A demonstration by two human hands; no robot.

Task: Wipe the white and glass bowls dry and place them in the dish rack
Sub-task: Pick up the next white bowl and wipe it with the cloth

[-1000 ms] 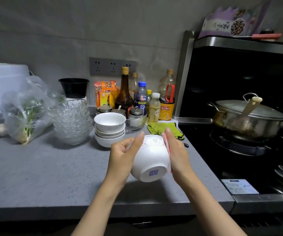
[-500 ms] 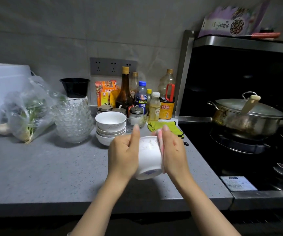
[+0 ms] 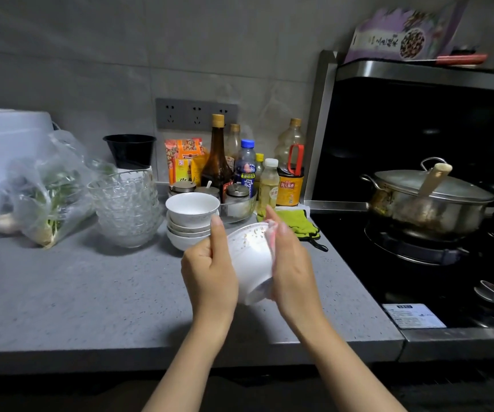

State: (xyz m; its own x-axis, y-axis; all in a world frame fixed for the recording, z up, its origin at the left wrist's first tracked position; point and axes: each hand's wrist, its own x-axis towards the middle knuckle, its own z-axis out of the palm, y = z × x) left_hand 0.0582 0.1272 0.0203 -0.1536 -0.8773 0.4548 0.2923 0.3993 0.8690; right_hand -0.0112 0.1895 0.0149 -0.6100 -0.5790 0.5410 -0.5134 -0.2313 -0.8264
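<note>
The left hand (image 3: 210, 272) grips the left side of a white bowl (image 3: 250, 257), thumb lying up along its wall. The bowl is held in the air over the grey table (image 3: 76, 292), tipped on its side and blurred. The right hand (image 3: 292, 263) wraps its right side, holding a pale pink cloth (image 3: 271, 233) against it. Behind the hands a stack of white bowls (image 3: 192, 209) stands on the table, just beside a stack of glass bowls (image 3: 127, 206) on its left; green gloves (image 3: 297, 221) lie near the stove.
</note>
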